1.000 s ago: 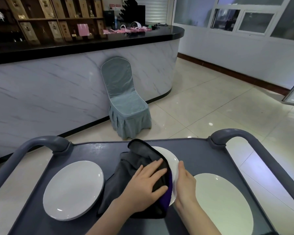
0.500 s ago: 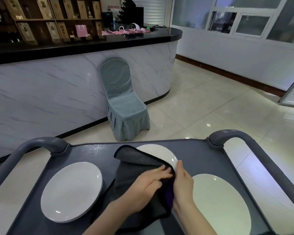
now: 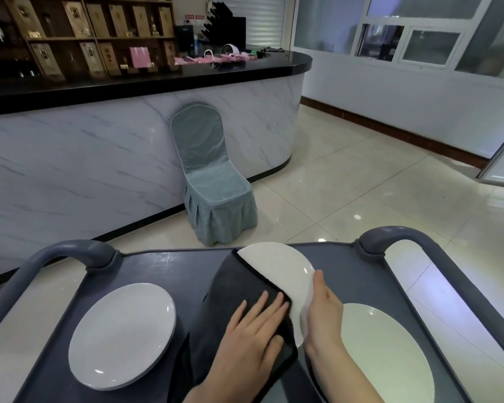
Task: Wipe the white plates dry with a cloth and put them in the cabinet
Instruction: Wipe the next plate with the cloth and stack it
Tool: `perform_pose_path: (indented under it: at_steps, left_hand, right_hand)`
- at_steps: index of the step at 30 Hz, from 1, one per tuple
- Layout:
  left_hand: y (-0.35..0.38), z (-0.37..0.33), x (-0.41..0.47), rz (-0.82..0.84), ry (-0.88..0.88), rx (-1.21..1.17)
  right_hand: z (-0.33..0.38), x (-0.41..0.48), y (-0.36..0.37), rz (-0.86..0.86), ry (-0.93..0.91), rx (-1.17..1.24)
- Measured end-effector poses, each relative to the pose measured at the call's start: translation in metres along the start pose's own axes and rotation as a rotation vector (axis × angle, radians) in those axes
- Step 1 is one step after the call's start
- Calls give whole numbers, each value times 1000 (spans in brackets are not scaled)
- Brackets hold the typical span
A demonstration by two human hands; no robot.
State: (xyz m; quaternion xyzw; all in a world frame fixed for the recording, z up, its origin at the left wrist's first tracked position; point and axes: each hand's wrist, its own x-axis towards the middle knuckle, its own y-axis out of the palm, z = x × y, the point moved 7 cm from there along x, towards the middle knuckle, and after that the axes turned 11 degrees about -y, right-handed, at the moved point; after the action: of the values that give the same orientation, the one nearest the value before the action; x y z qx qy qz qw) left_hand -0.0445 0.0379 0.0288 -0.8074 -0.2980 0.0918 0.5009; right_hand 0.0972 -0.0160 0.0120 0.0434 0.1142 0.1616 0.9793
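At the bottom of the frame the dark grey cart (image 3: 169, 274) has a raised lip all round, and its two curved handles, the one at lower left (image 3: 67, 251) and the one at lower right (image 3: 390, 237), stand up at its far corners. The middle plate (image 3: 280, 266) sits tilted between them, its far rim close to the cart's far edge. The right hand (image 3: 323, 318) grips this plate by its right rim, thumb laid along the edge and fingers hidden beneath. The left hand (image 3: 253, 330) lies flat with fingers straight and slightly spread, pressing the dark cloth (image 3: 239, 286) onto the plate's left half, and the rest of the cloth drapes down onto the cart. The left plate (image 3: 122, 335) lies flat near the cart's left lip, apart from the cloth. The right plate (image 3: 384, 353) lies flat just beside the right wrist. Beyond the cart, pale tiled floor (image 3: 361, 184) opens toward the right of the frame. Straight ahead at centre a grey-covered chair (image 3: 213, 193) stands against the curved marble-fronted counter (image 3: 99, 158), which fills the left. Shelves (image 3: 85, 33) of boxes line the upper left.
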Motion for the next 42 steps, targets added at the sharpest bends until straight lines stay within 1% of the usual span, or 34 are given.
perform_pose_path:
  at_steps: [3, 6, 8, 11, 14, 17, 19, 22, 24, 27, 29, 31, 32, 34, 36, 38, 40, 42]
  left_hand:
    - [4, -5, 21, 22, -15, 20]
    - [3, 15, 43, 39, -108, 110]
    - [-3, 33, 52, 38, -191, 133]
    - [-8, 49, 47, 29, -238, 178]
    - [-12, 43, 26, 20, -179, 237]
    - [-5, 11, 9, 31, -17, 271]
    - [2, -4, 9, 43, 56, 242]
    - [7, -5, 23, 76, 58, 190]
    - [5, 8, 39, 77, -5, 184]
    - [-11, 40, 63, 39, -229, 167]
    - [-18, 51, 63, 11, -279, 206]
    - [-18, 51, 47, 24, -259, 258]
    - [-16, 46, 36, 43, -231, 304]
    - [-12, 32, 15, 65, -175, 325]
    - [-8, 16, 3, 85, -152, 350]
    - [-5, 3, 6, 74, -133, 319]
    - [-5, -7, 20, 58, -89, 237]
    - [-11, -4, 42, 39, -92, 210]
  right_hand:
    - [-9, -13, 11, 70, 5, 25]
    - [-11, -21, 16, 99, -11, -7]
    - [-6, -20, 15, 75, 1, -33]
    - [7, -7, 6, 25, -15, 2]
    - [19, 6, -1, 0, -44, 41]
    - [14, 5, 3, 23, -27, 39]
    - [0, -3, 9, 66, 5, 37]
    - [-15, -17, 14, 102, 52, 14]
    - [-14, -18, 14, 77, 48, 8]
    - [-4, -17, 14, 59, 47, -17]
    - [4, -10, 10, 49, 47, -6]
    - [15, -1, 5, 30, 40, 21]
    - [19, 3, 3, 8, 35, 31]
    - [26, 11, -2, -22, 14, 34]
    - [27, 13, -2, -14, 1, 17]
    - [21, 6, 4, 11, 19, 19]
    - [11, -7, 13, 45, 28, 38]
    - [2, -19, 21, 95, 49, 65]
